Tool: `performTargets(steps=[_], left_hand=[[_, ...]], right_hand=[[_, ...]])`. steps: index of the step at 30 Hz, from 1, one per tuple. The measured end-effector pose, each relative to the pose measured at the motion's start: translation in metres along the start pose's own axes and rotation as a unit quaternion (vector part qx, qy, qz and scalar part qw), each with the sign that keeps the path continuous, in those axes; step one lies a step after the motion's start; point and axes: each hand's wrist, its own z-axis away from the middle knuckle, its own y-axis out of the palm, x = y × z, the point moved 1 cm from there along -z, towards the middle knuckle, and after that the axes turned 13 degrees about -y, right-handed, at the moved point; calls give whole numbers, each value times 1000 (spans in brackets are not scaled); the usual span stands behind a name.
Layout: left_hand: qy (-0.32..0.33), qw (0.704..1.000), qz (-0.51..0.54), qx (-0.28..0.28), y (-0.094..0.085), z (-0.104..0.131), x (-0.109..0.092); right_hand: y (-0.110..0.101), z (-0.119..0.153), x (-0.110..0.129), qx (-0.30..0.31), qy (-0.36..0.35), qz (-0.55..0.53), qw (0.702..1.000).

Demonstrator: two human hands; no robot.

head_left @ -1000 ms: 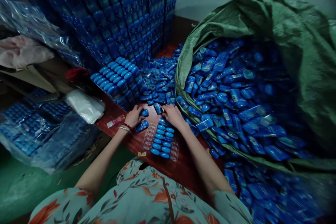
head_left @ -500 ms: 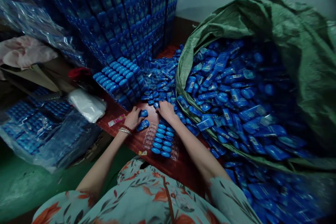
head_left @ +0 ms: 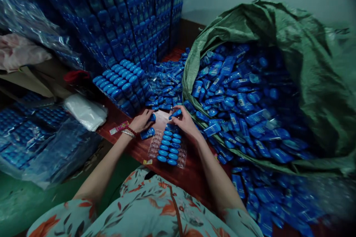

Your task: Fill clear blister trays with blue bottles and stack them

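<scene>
My left hand [head_left: 141, 121], with beaded bracelets at the wrist, has its fingers curled round a small blue bottle [head_left: 152, 117]. My right hand [head_left: 184, 121] pinches another small blue bottle [head_left: 175, 113] between thumb and fingers, above the far end of a clear plastic tray [head_left: 154, 146]. Two columns of blue oval-topped bottles [head_left: 166, 143] stand in the middle of that tray, with unfilled clear pockets on both sides. One more labelled blue bottle [head_left: 147, 133] lies on the table just below my left hand.
A block of upright blue bottles [head_left: 118, 77] stands beyond my left hand, before tall blue stacks [head_left: 133, 18]. Loose bottles [head_left: 167, 81] spread across the table's back. At right gapes a green woven sack [head_left: 191, 66] full of them. Folded clear bags [head_left: 85, 111] lie left.
My right hand has drawn back from the loose pile towards the tray and turned, with a bottle in its fingers. My left hand keeps its bottle. The view has shifted slightly.
</scene>
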Motion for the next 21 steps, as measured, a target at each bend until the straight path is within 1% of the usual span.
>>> performTargets(steps=[2,3,5,7,8,10,11,13,17,19,21], left_hand=[[33,997,58,-42,1,4,2],[49,992,97,-65,1,7,3],[56,977,178,-101,1,17,4],[22,962,249,-113,3,31,3],[-3,954,278,-114,5,39,1],[-34,943,312,-112,9,54,-4],[-36,941,319,-110,12,60,-7],[-16,943,316,-106,18,68,-12],[64,958,264,-87,25,65,-15],[101,969,213,-72,24,61,-13],[122,978,158,-61,22,58,-11]], right_hand=[[-7,18,4,-48,26,-77,996],[-11,27,6,-71,34,-87,993],[-19,48,7,-132,45,-62,988],[-24,72,6,-207,63,-23,976],[-26,83,4,-234,80,-18,969],[-24,105,-1,-256,118,-39,959],[-21,113,-4,-256,134,-58,956],[-13,125,-8,-264,155,-97,947],[4,132,-13,-318,164,-130,925],[9,131,-16,-319,156,-126,926],[11,132,-20,-302,144,-96,937]])
